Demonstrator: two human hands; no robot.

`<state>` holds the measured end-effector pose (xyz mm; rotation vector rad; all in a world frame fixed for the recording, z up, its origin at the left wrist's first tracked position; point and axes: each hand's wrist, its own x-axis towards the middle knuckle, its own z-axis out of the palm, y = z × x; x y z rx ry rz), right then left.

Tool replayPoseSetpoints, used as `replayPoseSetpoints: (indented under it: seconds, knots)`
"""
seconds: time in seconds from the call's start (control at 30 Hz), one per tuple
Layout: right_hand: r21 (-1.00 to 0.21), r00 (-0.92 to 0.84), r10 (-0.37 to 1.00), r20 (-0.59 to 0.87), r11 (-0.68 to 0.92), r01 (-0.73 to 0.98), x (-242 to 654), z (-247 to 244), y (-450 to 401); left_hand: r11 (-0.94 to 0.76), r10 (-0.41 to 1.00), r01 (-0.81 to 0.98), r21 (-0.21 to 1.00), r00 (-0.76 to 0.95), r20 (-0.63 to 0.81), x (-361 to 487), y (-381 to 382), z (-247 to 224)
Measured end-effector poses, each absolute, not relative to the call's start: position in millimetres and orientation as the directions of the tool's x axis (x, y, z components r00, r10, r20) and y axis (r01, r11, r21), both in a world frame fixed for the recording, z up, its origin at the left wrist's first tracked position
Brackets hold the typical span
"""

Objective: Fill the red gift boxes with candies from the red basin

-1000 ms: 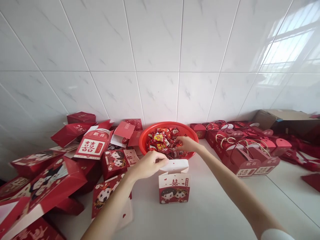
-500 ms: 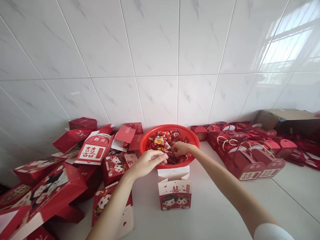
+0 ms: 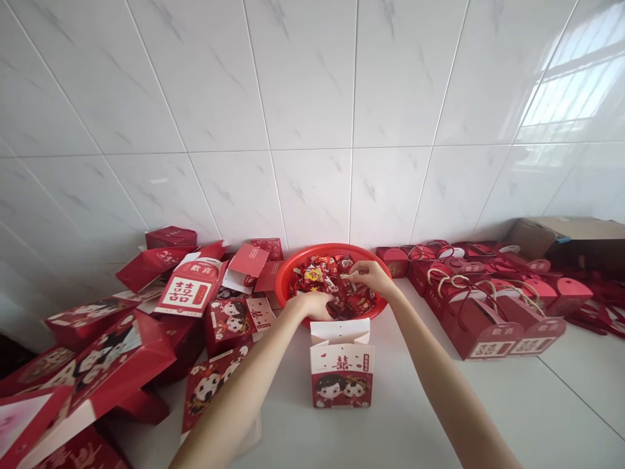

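A red plastic basket (image 3: pixel 286 273) holds many candies in red wrappers (image 3: pixel 319 277). Into its near left side reaches my left hand (image 3: pixel 312 305), fingers down among the candies and mostly hidden. Over the right part of the basket, my right hand (image 3: pixel 372 277) has thumb and fingers pinched together; the pale end of a wrapped candy (image 3: pixel 344 276) shows at the fingertips. Just in front of the basket stands an upright gift box (image 3: pixel 342 387), red and white with two cartoon faces, its top flaps raised.
Many red boxes (image 3: pixel 188 290) lie piled at the left, some with flaps up. Closed red boxes with rope handles (image 3: pixel 488 326) stand in rows at the right. Behind them is a cardboard carton (image 3: pixel 561 231). A tiled wall (image 3: pixel 312 189) rises behind the basket.
My left hand has gone down from above the basket's near rim into the candies. My right hand has lifted from the candies and moved a little right, fingers pinched.
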<state>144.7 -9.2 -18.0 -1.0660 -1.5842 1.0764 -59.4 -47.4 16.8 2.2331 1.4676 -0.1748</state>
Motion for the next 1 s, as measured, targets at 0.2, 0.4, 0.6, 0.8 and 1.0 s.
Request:
replayPoseSetpoints:
  seconds: [0.2, 0.4, 0.6, 0.8, 1.0]
  knots:
    - [-0.992, -0.155, 0.981, 0.117, 0.109, -0.057, 142, -9, -20, -0.424, 0.831, 0.89, 0.166, 0.456, -0.319, -34, -41, 8]
    - [-0.986, -0.072, 0.987, 0.14, 0.132, -0.106, 141, -8, -21, -0.498, 0.77, 0.836, 0.232, 0.549, -0.324, -33, -40, 2]
    - [-0.984, -0.02, 0.99, 0.137, 0.134, -0.114, 142, -10, -19, -0.487, 0.75, 0.78, 0.393, 0.604, -0.269, -38, -38, 2]
    - [-0.986, -0.011, 0.99, 0.142, 0.14, -0.093, 143, -10, -19, -0.298, 0.9, 0.558, 0.775, 0.436, 0.033, -53, -38, 1]
    - [-0.987, -0.086, 0.983, 0.159, 0.155, -0.051, 144, -8, -23, -0.274, 0.947, 0.352, 0.895, 0.262, 0.186, -63, -41, 0]
